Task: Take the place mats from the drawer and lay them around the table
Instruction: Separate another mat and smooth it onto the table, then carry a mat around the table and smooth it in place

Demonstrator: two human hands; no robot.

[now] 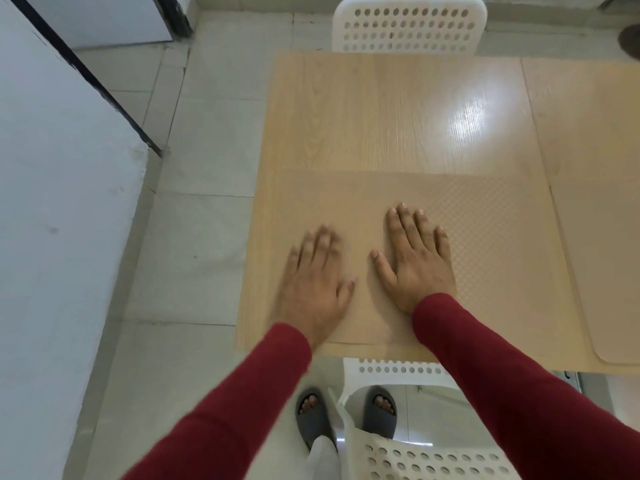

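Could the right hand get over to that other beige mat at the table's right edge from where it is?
Probably yes. The right hand lies flat on the near beige place mat; only bare wooden table separates it from the second beige mat.

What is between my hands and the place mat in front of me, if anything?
Nothing visible. The left hand and the right hand both lie flat, palms down, directly on the place mat, which rests on the table.

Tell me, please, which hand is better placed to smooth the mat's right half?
The right hand: it lies flat on the place mat nearest that textured right half, while the left hand rests over the mat's left part.
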